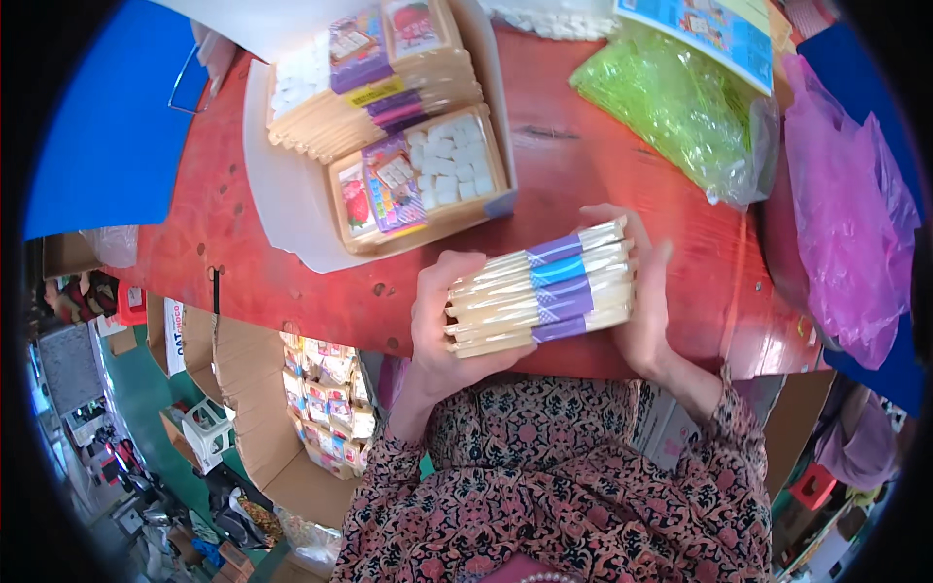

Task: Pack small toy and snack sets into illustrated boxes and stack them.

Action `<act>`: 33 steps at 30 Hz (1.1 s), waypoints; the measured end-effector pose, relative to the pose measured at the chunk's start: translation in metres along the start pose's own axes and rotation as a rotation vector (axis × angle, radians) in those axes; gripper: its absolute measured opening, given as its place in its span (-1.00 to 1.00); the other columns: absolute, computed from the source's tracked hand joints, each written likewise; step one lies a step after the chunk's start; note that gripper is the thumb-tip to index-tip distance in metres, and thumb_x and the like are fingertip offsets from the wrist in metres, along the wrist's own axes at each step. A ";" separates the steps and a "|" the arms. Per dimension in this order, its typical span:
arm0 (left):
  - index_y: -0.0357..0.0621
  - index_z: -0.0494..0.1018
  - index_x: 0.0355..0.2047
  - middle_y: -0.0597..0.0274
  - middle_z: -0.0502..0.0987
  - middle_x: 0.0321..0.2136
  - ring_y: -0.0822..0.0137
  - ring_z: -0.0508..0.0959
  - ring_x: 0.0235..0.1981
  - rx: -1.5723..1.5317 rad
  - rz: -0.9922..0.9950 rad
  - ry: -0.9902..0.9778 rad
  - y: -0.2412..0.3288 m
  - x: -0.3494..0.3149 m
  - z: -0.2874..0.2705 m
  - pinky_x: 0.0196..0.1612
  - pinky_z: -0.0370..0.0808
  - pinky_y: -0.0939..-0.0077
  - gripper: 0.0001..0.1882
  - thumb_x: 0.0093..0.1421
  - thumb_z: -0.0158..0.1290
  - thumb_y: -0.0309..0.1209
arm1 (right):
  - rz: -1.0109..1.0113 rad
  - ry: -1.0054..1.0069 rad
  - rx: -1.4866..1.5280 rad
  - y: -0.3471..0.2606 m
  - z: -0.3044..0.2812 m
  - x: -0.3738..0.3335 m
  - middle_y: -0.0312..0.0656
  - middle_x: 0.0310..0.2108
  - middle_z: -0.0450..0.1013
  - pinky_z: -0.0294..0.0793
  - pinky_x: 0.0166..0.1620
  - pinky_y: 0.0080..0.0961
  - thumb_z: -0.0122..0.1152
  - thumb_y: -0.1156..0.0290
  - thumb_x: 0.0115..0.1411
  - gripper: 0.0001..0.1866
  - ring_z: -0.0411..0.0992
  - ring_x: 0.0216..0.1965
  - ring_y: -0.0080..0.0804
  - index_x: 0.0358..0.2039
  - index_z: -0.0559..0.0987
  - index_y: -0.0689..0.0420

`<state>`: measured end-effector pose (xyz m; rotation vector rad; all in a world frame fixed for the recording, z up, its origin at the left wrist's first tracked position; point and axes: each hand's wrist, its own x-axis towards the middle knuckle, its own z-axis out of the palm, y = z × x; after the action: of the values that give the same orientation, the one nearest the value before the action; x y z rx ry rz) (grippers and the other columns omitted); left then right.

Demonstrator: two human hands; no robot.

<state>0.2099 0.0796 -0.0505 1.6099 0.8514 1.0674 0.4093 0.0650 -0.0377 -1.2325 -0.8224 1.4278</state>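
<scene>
Between my two hands, just above the red table's near edge, I hold a stack of flat snack packs [542, 291]. Their pale tray edges face up at me, each crossed by a purple or blue sleeve. My left hand [437, 316] is closed on the stack's left end, while my right hand [646, 306] grips the right end. Ahead and to the left stands a white box [284, 219] with more packs in it. One pack inside [418, 175] shows white marshmallow-like pieces, a strawberry picture and a purple sleeve; a taller pile of packs [374, 83] lies behind it.
On the red table [573, 165], a bag of green strips [680, 107] lies at the far right, below a printed sheet [705, 34]. A pink plastic bag [850, 214] hangs by the right edge. Down left, an open cardboard carton [258, 389] holds many bagged packs [330, 403].
</scene>
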 end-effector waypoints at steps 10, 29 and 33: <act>-0.22 0.19 0.02 0.20 0.41 -0.15 0.40 0.43 -0.09 -0.342 -0.394 0.029 0.040 -0.005 -0.016 -0.02 0.40 0.48 -0.13 -0.30 0.44 -0.43 | 0.124 -0.254 -0.234 -0.053 0.002 -0.026 -0.19 -0.08 0.36 0.35 0.04 -0.44 0.54 0.48 -0.34 0.24 0.37 -0.03 -0.42 0.31 -0.08 0.17; -0.28 0.35 -0.07 0.16 0.53 -0.23 0.40 0.54 -0.24 -0.451 -0.332 -0.012 0.133 0.116 -0.092 -0.13 0.48 0.52 -0.47 -0.06 0.24 -0.37 | -0.209 -0.180 -0.245 -0.173 0.080 0.031 -0.08 -0.20 0.49 0.44 -0.05 -0.50 0.31 0.42 -0.10 -0.20 0.47 -0.15 -0.45 0.15 0.18 0.31; -0.33 0.31 0.03 0.13 0.50 -0.17 0.36 0.51 -0.15 -0.394 -0.329 -0.062 0.115 0.130 -0.104 -0.06 0.43 0.51 -0.33 -0.01 0.26 -0.21 | -0.191 -0.130 -0.314 -0.171 0.086 0.047 -0.09 -0.21 0.48 0.44 -0.07 -0.53 0.31 0.38 -0.07 -0.25 0.47 -0.19 -0.46 0.10 0.20 0.36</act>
<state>0.1647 0.2018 0.1048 1.1231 0.7750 0.8801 0.3743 0.1610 0.1307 -1.2621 -1.2567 1.2656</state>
